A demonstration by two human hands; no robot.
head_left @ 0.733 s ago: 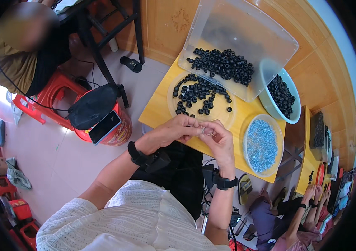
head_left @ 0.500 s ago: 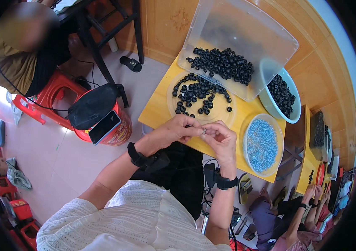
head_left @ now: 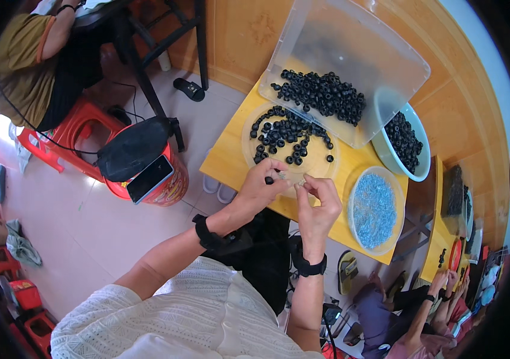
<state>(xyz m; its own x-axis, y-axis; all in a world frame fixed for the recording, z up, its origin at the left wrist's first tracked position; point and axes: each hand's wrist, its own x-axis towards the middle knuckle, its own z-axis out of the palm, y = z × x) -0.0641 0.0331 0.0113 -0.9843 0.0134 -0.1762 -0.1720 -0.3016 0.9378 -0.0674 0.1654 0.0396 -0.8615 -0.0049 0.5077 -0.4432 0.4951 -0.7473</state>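
Note:
My left hand (head_left: 256, 190) is closed near the table's front edge, with a small black hollow plastic part (head_left: 269, 180) among its fingers. A tiny pale piece shows at its fingertips. A short gap away, my right hand (head_left: 319, 206) pinches another tiny pale piece (head_left: 303, 182); its exact kind is too small to tell. Just beyond both hands lies a round clear lid (head_left: 321, 169) with several black hollow parts (head_left: 285, 133) scattered on it. To the right of my right hand stands a round tub (head_left: 352, 210) of small translucent blue pieces (head_left: 375, 209).
On the yellow table (head_left: 225, 152), a tilted clear plastic bin (head_left: 351, 48) holds a heap of black parts. Beside it is a pale green bowl (head_left: 424, 134) of more. A phone (head_left: 150, 178) rests on a red bucket (head_left: 174, 185) at left. Other people sit at left and lower right.
My hands have drawn apart; they were together at the fingertips before. The black part in my left hand now shows. The person at far left has shifted.

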